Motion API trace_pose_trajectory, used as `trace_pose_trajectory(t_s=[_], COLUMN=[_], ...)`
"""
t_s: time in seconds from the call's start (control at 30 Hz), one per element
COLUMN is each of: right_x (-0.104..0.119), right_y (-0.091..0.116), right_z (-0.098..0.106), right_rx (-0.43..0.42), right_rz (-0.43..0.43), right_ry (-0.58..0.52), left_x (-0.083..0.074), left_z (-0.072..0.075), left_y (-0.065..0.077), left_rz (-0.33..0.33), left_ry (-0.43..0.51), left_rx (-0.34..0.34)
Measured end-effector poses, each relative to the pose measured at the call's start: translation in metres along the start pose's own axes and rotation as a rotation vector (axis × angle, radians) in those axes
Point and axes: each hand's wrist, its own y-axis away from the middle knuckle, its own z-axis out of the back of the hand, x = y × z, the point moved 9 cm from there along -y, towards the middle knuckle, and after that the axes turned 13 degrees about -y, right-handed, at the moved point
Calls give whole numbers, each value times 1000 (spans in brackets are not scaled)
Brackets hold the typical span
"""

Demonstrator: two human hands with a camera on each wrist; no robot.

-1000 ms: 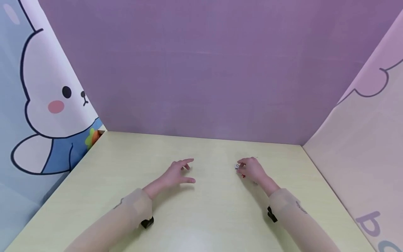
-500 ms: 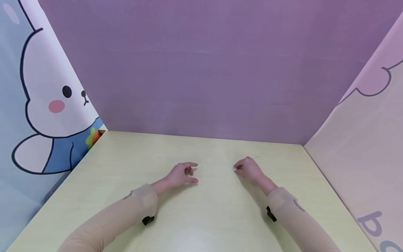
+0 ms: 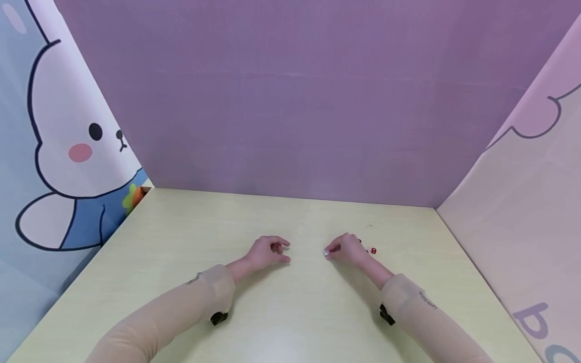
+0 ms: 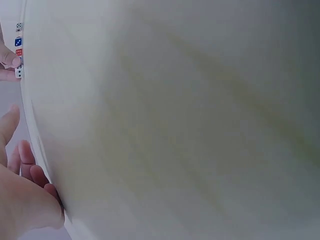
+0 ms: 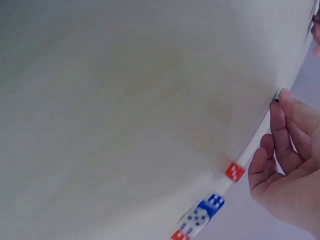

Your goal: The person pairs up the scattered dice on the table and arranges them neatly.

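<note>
My right hand (image 3: 348, 249) pinches a white die (image 3: 326, 253) between thumb and fingertips, low over the table. In the right wrist view the die (image 5: 280, 93) is mostly hidden by the fingertips. Behind that hand lies a red die (image 3: 373, 250). The right wrist view also shows a blue die (image 5: 215, 201), white dice (image 5: 194, 220) and another red die (image 5: 180, 235) in a blurred row. Left of the pinched die, my left hand (image 3: 268, 252) holds nothing; its index finger and thumb are extended and apart, facing the right hand.
The pale wooden table (image 3: 290, 312) runs back to a purple panel (image 3: 290, 101). Printed side panels stand at left and right, the left one with a cartoon rabbit (image 3: 81, 126). A tiny thin mark (image 3: 369, 225) shows on the table beyond the dice.
The right hand has moved left and toward me with the white die, uncovering the red die behind it. The left hand has shifted a little right, its thumb and index finger now closer together.
</note>
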Motion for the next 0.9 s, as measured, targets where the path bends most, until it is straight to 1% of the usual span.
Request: trace_pose_trajectory(t_s=[0.07, 0.2, 0.3, 0.43, 0.7, 0.9], right_x=[2, 6, 11, 19, 34, 40], right_y=[1, 1, 1, 0, -6, -12], right_z=[-4, -15, -23, -32, -43, -52], right_rx=[1, 14, 17, 14, 19, 21], right_rz=[-7, -19, -14, -18, -33, -7], right_ry=[-17, -80, -104, -116, -113, -107], left_x=[0, 1, 1, 1, 0, 0], left_z=[-2, -3, -2, -3, -2, -2], left_y=[-1, -1, -1, -2, -4, -4], left_rz=[0, 42, 70, 64, 63, 69], left_ry=[9, 22, 13, -31, -134, -167], left_rx=[6, 19, 17, 9, -32, -30])
